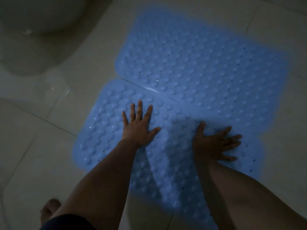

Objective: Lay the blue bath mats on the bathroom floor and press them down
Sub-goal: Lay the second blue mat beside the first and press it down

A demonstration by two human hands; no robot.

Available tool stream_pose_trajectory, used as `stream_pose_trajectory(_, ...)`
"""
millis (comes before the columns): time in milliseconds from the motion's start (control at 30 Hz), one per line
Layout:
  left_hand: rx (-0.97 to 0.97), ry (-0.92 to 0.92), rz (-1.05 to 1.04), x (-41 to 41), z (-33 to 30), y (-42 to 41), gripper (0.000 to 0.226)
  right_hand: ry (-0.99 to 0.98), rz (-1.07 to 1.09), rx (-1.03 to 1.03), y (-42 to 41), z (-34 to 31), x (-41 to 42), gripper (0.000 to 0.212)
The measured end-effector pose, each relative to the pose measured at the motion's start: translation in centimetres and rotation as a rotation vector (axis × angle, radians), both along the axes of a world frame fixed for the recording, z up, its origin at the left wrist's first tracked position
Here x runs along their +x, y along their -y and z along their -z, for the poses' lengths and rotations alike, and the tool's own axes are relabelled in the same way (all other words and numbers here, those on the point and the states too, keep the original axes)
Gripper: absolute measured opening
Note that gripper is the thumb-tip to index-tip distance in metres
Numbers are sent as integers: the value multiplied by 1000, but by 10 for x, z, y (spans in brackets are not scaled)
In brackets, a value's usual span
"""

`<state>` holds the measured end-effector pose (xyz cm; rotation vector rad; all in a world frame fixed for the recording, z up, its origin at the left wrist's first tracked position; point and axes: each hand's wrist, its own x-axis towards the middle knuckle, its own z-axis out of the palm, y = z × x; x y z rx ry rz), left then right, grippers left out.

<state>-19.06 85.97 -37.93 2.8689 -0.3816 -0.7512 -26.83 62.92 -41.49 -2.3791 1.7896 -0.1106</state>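
Two blue bath mats with raised bumps and small holes lie side by side on the tiled floor. The far mat (207, 67) stretches to the upper right. The near mat (106, 130) meets it along a straight seam. My left hand (138, 125) lies flat on the near mat with fingers spread and straight, pointing away from me. My right hand (216, 143) presses flat on the same mat further right, fingers spread and pointing right. Neither hand holds anything.
A pale toilet base (33, 39) stands at the upper left, with a wet sheen on the floor tiles (49, 100) beside it. My bare foot (49, 211) stands on the tiles at the lower left.
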Motion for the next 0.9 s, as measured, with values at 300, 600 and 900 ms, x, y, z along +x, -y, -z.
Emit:
stream_pose_trajectory(300,-41,49,34,-3,7,-2,91,-1,-13,16,3,1,-2,96)
stream_pose_trajectory(600,-43,90,16,-11,12,-4,92,-12,-18,59,3,2,-4,99)
stream_pose_trajectory(900,-89,118,21,-8,20,-13,89,89,-142,130,-15,-14,-19,84)
